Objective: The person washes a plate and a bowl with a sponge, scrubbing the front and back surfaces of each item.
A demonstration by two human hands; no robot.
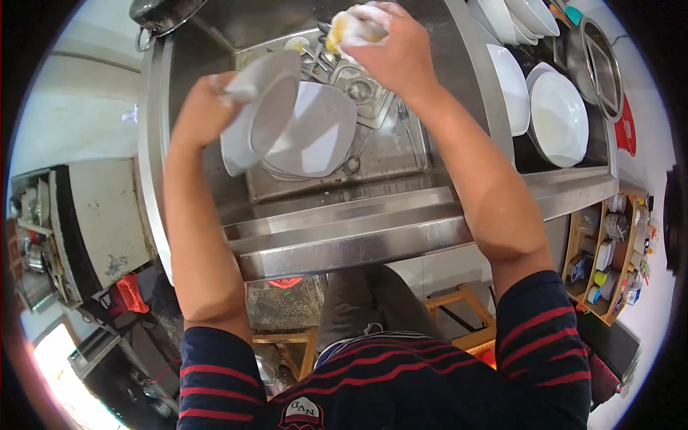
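Observation:
My left hand (208,107) is closed on the rim of a white plate (269,107), which is tilted up on edge over the left side of the steel sink (380,168). Below it lies a stack of white squarish plates (322,129). In my right hand (398,50), at the back of the sink, is a yellow sponge (334,37) covered in white foam. Spoons and other cutlery (315,68) lie behind the plates, near a metal lid or tray (362,89) with a round middle. My right fingers are partly hidden by foam.
On the counter to the right stand white bowls (512,21), a round white plate (559,118) and steel basins (600,68). A dark pot (161,14) sits at the back left. The sink's raised front edge (351,247) runs before my body. A wooden shelf (609,258) is at the right.

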